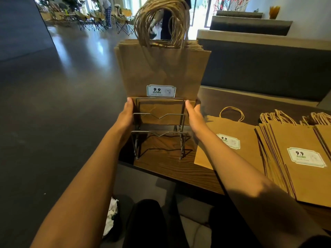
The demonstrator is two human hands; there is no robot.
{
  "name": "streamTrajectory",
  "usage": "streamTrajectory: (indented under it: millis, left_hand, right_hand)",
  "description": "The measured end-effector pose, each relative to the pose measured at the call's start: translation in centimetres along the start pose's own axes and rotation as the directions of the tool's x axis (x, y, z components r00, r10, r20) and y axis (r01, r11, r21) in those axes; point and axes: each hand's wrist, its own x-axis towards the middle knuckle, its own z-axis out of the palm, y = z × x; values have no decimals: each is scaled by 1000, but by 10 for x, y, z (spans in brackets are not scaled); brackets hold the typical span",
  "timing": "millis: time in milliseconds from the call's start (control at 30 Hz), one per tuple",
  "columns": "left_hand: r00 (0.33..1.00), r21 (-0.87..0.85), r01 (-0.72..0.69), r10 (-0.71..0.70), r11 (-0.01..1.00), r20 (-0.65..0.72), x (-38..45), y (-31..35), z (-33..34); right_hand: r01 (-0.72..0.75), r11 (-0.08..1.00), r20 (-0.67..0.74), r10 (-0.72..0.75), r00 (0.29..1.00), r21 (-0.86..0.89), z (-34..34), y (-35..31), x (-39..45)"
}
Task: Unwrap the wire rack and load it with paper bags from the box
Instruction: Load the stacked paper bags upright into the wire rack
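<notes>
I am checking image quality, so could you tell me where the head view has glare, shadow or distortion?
Head view: blown-out windows behind the bag handles; sheen on the floor; wire rack shadowed on the table; wide-angle bending at edges.

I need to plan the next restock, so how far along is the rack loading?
Done: the bare metal wire rack stands unwrapped on the wooden table, a bundle of brown paper bags upright in its back tier. In hand: left hand and right hand steady that bundle's sides. Left: two empty front tiers; flat bag stacks waiting.
</notes>
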Motion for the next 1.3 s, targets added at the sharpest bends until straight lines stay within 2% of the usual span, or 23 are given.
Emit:
streamTrajectory:
  millis: [100,267,400,500,600,767,867,967,1000,1100,1167,1233,1300]
  left_hand:
    - [998,0,-23,23,1000,55,-3,-9,-5]
    - [986,-115,-125,136,985,92,-3,-4,-6]
    - [979,-54,-204,204,978,4,-8,9,6]
    - [980,39,-192,194,981,-43,-4,7,8]
    - [981,109,-175,183,978,-63,3,5,8]
    - [984,113,-169,174,979,-32,-3,5,11]
    - [970,39,-209,212,977,-119,-7,5,8]
    - [917,-14,-292,276,956,-287,-12,12,5]
    - [877,-3,-334,309,943,-368,-16,16,5]
    - [694,51,-467,402,883,-597,-35,32,12]
    - [614,69,-569,479,820,-628,-47,44,24]
    - [577,94,-657,579,748,-577,-61,54,41]
    - [544,158,-713,681,684,-490,-80,58,64]
  right_hand:
    - [57,998,-52,-57,997,13,-2,-4,3]
    - [-46,999,64,47,997,-6,1,-2,12]
    - [-112,994,57,111,992,11,3,4,19]
    - [-95,992,56,90,994,81,7,1,20]
    - [-88,993,56,84,995,74,9,2,20]
    - [-127,991,50,128,990,-34,8,-5,16]
    - [-101,992,73,106,992,-73,1,-1,8]
    - [-86,982,87,101,991,-168,-20,8,-1]
    - [-88,978,71,103,992,-192,-31,13,-2]
    - [-85,929,-50,72,996,-361,-65,31,-9]
    - [-158,820,-156,84,984,-551,-88,48,-14]
    - [-262,621,-210,158,965,-739,-106,60,-24]
    - [-311,461,-209,259,943,-831,-120,68,-39]
